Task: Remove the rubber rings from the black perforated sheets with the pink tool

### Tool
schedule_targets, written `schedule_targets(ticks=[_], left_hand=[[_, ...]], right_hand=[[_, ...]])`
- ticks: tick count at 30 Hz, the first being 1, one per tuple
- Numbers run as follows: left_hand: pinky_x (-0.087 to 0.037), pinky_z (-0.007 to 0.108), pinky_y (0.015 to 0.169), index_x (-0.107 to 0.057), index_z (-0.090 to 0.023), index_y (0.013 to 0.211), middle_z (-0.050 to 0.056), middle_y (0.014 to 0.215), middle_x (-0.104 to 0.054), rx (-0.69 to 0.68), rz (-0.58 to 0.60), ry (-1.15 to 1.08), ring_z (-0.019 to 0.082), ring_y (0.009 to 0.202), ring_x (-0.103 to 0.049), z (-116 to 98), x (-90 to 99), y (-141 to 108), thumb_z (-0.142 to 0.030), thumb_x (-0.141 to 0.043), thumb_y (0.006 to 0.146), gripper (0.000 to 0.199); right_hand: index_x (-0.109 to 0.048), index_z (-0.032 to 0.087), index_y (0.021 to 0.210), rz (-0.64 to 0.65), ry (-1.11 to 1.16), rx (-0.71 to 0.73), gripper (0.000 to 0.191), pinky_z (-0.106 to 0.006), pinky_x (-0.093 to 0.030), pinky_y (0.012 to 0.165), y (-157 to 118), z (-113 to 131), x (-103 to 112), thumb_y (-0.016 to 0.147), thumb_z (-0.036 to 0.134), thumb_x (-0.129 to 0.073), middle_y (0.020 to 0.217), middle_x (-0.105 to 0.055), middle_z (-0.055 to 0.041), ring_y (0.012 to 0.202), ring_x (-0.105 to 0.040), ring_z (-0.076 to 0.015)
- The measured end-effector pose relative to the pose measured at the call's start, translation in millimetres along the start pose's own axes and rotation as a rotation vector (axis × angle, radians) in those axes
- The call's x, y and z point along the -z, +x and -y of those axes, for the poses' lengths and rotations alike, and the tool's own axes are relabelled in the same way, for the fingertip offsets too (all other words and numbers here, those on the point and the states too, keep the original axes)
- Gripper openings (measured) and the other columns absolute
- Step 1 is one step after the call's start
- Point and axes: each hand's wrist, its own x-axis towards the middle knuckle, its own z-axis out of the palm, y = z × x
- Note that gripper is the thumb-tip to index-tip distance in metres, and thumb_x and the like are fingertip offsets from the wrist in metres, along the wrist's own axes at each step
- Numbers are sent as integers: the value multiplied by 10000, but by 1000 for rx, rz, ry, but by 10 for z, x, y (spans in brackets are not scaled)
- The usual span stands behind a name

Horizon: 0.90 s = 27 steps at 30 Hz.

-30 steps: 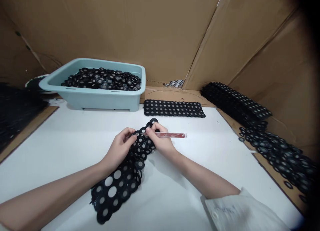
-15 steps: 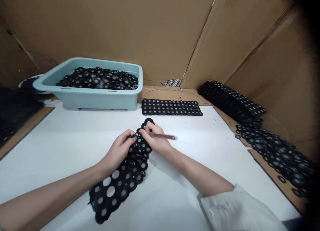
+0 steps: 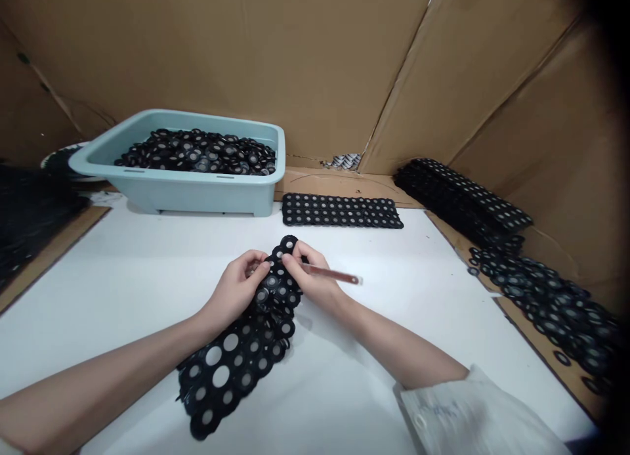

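Note:
A black panel of joined discs with pale centres [image 3: 246,379] slants across the white table, its upper end raised and bunched between both hands. At its left edge, my left hand [image 3: 241,281] is closed, thumb and fingers pinching the discs. My right hand [image 3: 312,278] pinches the panel's upper right edge between thumb and forefinger. Tucked in that same hand is a slim tool with a flat reddish-brown handle [image 3: 337,274], pointing out to the right. The tool's working end is hidden by fingers and discs.
Loose black discs fill a light blue basin [image 3: 197,195] at the back left. A finished-looking flat panel [image 3: 343,211] lies behind my hands. Stacked panels [image 3: 462,195] and a heap of loose discs [image 3: 551,304] line the right side. Cardboard walls [image 3: 315,67] stand behind.
The fingers of both hands have shifted slightly on the panel, and its upper part faces the camera more. The tool's handle tilts a little further down. The whole view has moved slightly.

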Motion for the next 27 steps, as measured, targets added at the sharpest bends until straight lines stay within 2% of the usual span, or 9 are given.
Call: schedule_targets(ticks=[3, 6, 9, 13, 18, 21, 24, 27], left_hand=[[-362, 253, 691, -517, -195, 794, -8, 782, -553, 53, 20, -35, 169, 769, -504, -15, -14, -21, -369, -451, 783, 186], [-358, 254, 686, -507, -201, 753, -19, 740, -537, 85, 32, -47, 168, 759, -494, -22, -15, -42, -347, -426, 787, 170], [-347, 251, 658, -483, -208, 734, -37, 694, -492, 78, 34, 0, 151, 704, -462, -1, 2, -44, -339, -402, 800, 168], [-354, 255, 648, -455, -214, 786, -39, 702, -480, 73, -21, 35, 147, 693, -470, 39, 22, -4, -379, -408, 803, 172], [-390, 287, 751, -513, -197, 895, 11, 880, -595, -8, 120, 38, 200, 850, -546, 19, 46, 60, -352, -579, 682, 272], [-398, 290, 707, -574, -186, 799, 13, 826, -625, 3, 150, 106, 207, 784, -560, -25, 62, 69, -334, -579, 672, 195], [-407, 282, 671, -587, -185, 792, 9, 806, -635, 60, 157, 34, 202, 760, -570, -44, 64, 61, -335, -567, 690, 183], [-406, 277, 655, -590, -183, 790, 7, 784, -633, 70, 177, -8, 198, 741, -572, -34, 48, 51, -361, -550, 714, 198]], right_hand=[[-278, 194, 603, -8, -146, 108, 272, -242, -299, 569, 21, -15, -43, 815, 280, -426, 644, -366, 24, 604, -369, -112], [-289, 196, 611, 0, -195, 129, 248, -242, -297, 562, 66, -47, -42, 812, 269, -415, 653, -364, 23, 597, -363, -112], [-300, 196, 606, 38, -72, 14, 274, -229, -283, 527, 89, -70, 37, 800, 326, -441, 598, -356, 38, 563, -358, -105], [-337, 191, 623, 165, 197, -142, 293, -206, -269, 493, 86, -110, 159, 774, 394, -485, 572, -417, 46, 523, -383, -90], [-358, 191, 634, 135, 214, -123, 273, -195, -219, 459, 84, -121, 195, 737, 372, -534, 552, -390, 63, 471, -312, -72], [-369, 197, 698, 164, 179, -109, 221, -193, -219, 451, 63, -56, 221, 758, 353, -514, 598, -402, 60, 472, -301, -68], [-395, 209, 798, 184, 84, -58, 150, -195, -261, 469, 14, 14, 235, 774, 317, -497, 648, -393, 56, 489, -321, -68], [-379, 229, 952, 165, -25, 10, 198, -215, -334, 530, -43, 29, 175, 783, 264, -476, 733, -431, 38, 539, -393, -78]])
